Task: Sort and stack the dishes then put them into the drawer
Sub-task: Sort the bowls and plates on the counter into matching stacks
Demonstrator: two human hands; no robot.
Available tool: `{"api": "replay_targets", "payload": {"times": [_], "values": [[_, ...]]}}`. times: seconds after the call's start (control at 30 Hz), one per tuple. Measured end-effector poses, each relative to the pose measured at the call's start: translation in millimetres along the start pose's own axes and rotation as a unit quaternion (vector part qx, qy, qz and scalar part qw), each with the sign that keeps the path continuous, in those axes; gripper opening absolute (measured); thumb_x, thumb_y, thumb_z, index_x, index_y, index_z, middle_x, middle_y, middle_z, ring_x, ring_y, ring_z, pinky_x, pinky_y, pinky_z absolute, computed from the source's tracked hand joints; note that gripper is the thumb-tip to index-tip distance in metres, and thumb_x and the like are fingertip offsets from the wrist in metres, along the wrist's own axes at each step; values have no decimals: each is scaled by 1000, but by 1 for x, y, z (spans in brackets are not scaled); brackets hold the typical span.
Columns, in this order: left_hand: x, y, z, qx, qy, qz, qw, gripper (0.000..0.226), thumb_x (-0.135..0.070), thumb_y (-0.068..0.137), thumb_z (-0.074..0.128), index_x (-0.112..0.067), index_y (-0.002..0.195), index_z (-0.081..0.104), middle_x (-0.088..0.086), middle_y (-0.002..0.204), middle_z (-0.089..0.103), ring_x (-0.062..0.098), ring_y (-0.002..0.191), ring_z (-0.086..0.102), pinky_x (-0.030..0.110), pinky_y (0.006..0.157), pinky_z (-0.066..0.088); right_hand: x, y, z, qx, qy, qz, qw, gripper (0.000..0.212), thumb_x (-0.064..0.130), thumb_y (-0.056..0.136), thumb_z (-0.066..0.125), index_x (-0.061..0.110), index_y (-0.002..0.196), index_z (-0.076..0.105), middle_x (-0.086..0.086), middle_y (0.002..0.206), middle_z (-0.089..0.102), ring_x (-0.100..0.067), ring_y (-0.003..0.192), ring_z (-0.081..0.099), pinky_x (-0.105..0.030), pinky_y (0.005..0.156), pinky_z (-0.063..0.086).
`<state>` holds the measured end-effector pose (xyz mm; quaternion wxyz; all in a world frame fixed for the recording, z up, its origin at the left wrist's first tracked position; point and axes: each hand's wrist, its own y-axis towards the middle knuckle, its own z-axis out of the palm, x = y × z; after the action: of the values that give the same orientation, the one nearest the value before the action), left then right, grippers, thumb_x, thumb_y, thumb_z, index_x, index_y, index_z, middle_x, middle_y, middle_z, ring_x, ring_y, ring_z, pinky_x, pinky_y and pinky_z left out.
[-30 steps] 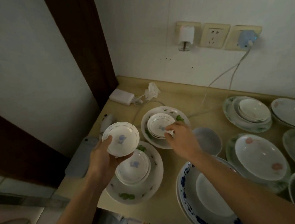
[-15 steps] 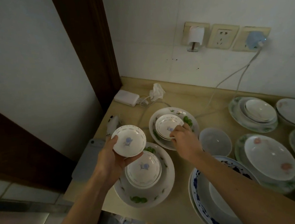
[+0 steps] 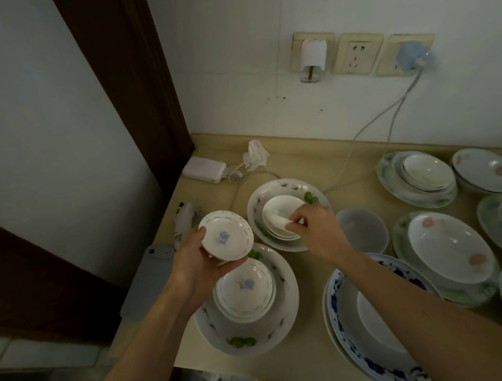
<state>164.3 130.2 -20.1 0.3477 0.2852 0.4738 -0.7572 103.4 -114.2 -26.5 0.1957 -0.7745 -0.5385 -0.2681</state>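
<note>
Two hands are sorting little dishes.
The left hand [image 3: 201, 266] is holding a small dish [image 3: 225, 236]; the right hand [image 3: 316, 230] is pinching a tilted saucer [image 3: 278, 213] just beyond it.

A single head-worn wide-angle camera looks forward and steeply down from the person's own standpoint. It sits close above the counter [image 3: 295, 153], facing the corner wall and its sockets [image 3: 356, 52]. Both forearms enter from the lower edge.
</note>
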Motion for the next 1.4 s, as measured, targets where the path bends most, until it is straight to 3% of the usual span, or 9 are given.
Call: {"api": "replay_targets", "payload": {"times": [0.13, 0.23, 0.37, 0.57, 0.77, 0.87, 1.03, 1.13, 1.4], "values": [[-7, 6, 5, 13, -70, -84, 994, 32, -32, 104, 50, -7, 118, 64, 22, 105, 76, 43, 94, 74, 58, 77, 60, 23, -15, -17, -69, 51, -50, 995, 8, 15, 86, 79, 8, 85, 74, 4, 84, 64, -4, 69, 53, -19, 71, 41], [-5, 5, 9, 34, -66, -89, 993, 35, -33, 104, 51, -7, 126, 62, 23, 113, 74, 44, 102, 72, 57, 80, 59, 41, -31, -22, -98, 68, -136, 984, 9, 8, 82, 81, 5, 79, 74, -2, 81, 69, -13, 74, 59, -28, 75, 49], [-3, 0, 13, 87, -35, -86, 992, 39, -34, 105, 48, -8, 131, 62, 21, 121, 72, 40, 109, 71, 53, 84, 60, 58, -51, -13, -91, 48, -222, 970, 11, 9, 80, 82, 4, 75, 74, -5, 77, 72, -16, 75, 60, -13, 81, 40], [-5, -9, 16, 140, 15, -91, 986, 66, -52, 89, 53, -7, 137, 59, 21, 134, 65, 36, 127, 61, 52, 106, 50, 64, -67, 9, -65, 7, -280, 958, 14, 13, 87, 76, 4, 77, 74, -6, 80, 71, -24, 79, 60, -35, 81, 50], [-6, -17, 8, 114, 24, -61, 991, 34, -11, 98, 57, -6, 131, 60, 21, 120, 72, 34, 107, 72, 44, 80, 63, 71, -67, 24, -77, -43, -368, 926, 11, 3, 73, 86, 6, 79, 78, -3, 83, 74, -11, 86, 51, -32, 81, 51], [-6, -16, 2, 74, 6, -49, 996, 35, 6, 96, 47, -7, 124, 62, 21, 110, 75, 36, 99, 74, 43, 71, 64, 70, -65, 27, -36, -61, -314, 947, 16, 5, 77, 83, 9, 92, 80, -4, 100, 71, -16, 97, 52, -33, 87, 52], [-10, -10, -17, 1, -52, -39, 998, 53, 14, 91, 42, -12, 136, 55, 24, 131, 59, 49, 114, 63, 52, 71, 63, 54, -64, 26, -121, 23, -103, 987, 10, 19, 96, 67, 12, 99, 73, -1, 98, 66, -17, 88, 62, -34, 82, 58], [-13, -10, -29, -2, -39, -39, 998, 57, 13, 91, 42, -13, 141, 52, 24, 138, 56, 50, 118, 61, 58, 80, 61, 39, -64, 34, 24, -5, 40, 999, 21, 40, 97, 63, 21, 88, 64, 6, 78, 63, -12, 71, 61, -38, 73, 60], [-11, -24, -33, 7, -44, -30, 999, 49, 5, 95, 53, -19, 137, 57, 18, 136, 60, 43, 117, 62, 46, 69, 64, 40, -68, 57, 92, -46, 65, 993, 12, 33, 92, 68, 26, 86, 60, 6, 80, 63, -13, 73, 63, -31, 68, 57]]}}
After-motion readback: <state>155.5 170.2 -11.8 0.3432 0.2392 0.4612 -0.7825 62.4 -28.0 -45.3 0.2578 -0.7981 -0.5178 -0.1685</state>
